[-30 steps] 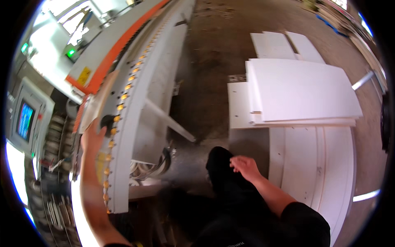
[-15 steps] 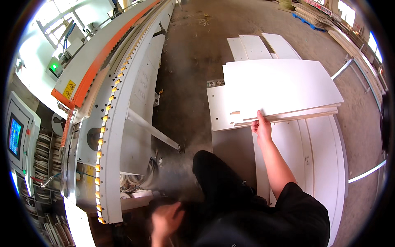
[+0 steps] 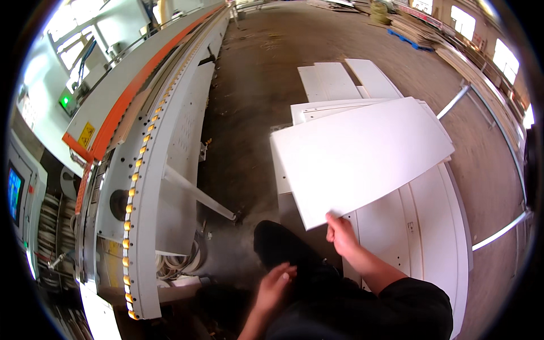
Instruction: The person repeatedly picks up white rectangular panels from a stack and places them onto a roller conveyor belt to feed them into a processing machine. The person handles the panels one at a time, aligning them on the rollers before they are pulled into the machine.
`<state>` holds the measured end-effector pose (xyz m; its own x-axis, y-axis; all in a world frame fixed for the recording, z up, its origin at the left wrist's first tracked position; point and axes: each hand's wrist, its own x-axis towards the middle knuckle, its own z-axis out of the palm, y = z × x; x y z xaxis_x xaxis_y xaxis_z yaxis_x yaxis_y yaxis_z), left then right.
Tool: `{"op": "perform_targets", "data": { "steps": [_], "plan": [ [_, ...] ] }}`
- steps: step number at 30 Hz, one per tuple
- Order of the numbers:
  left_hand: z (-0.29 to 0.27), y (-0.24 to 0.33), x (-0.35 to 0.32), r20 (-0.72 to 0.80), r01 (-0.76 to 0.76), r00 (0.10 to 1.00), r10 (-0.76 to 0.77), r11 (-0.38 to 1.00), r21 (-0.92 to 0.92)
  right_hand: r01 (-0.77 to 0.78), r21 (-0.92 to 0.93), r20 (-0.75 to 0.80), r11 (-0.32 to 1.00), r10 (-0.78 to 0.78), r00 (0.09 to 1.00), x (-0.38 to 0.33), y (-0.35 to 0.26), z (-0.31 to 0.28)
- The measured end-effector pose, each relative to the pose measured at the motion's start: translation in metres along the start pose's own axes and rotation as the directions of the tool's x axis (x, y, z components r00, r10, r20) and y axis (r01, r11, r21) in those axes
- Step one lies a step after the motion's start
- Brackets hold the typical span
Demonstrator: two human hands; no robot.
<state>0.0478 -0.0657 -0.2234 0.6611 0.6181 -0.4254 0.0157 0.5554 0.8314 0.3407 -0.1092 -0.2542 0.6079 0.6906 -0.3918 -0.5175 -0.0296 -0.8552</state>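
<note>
My right hand [image 3: 341,235] grips the near corner of a white panel [image 3: 368,158], thumb on top and fingers underneath. The panel is turned at an angle over other white panels [image 3: 340,104] on the stack. How far it is lifted off them is hard to judge. My left hand [image 3: 275,286] is low in front of my body, near my dark-clothed leg, fingers loosely bent and apart with nothing seen in them. Wider white boards [image 3: 436,209], some with drilled holes, lie below and to the right of the held panel.
A long machine [image 3: 150,164] with an orange strip and a row of yellow rollers runs along the left. Its white bar [image 3: 198,192] juts into the aisle. A control screen [image 3: 15,192] stands far left. Metal rails [image 3: 501,231] line the right, and stacked boards [image 3: 413,31] lie far right.
The top panel has been pulled toward me and swung round, its near left corner now closer. My right hand has moved nearer with it. My left hand has risen and moved right.
</note>
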Motion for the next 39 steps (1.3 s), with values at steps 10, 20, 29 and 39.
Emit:
{"op": "perform_targets", "data": {
  "steps": [10, 20, 29, 39],
  "plan": [
    [0.050, -0.011, 0.080, 0.154, -0.062, 0.980, 0.126, 0.929, -0.366, -0.057, 0.361, 0.382, 0.931, -0.092, 0.920, -0.020, 0.012, -0.097],
    [0.003, 0.012, -0.008, -0.020, -0.176, 0.984, 0.179, 0.935, -0.309, 0.426, 0.456, -0.147, 0.781, -0.406, 0.902, 0.014, -0.081, -0.212],
    [-0.038, 0.043, -0.139, -0.183, -0.392, 0.917, 0.353, 0.880, -0.268, 0.216, 0.613, 0.061, 0.760, -0.318, 0.946, -0.033, -0.065, -0.099],
    [-0.079, -0.017, -0.301, -0.595, -0.760, 0.601, 0.534, 0.613, -0.218, -0.136, 0.524, 0.492, 0.841, -0.169, 0.854, -0.050, -0.041, 0.070]
  ]
}}
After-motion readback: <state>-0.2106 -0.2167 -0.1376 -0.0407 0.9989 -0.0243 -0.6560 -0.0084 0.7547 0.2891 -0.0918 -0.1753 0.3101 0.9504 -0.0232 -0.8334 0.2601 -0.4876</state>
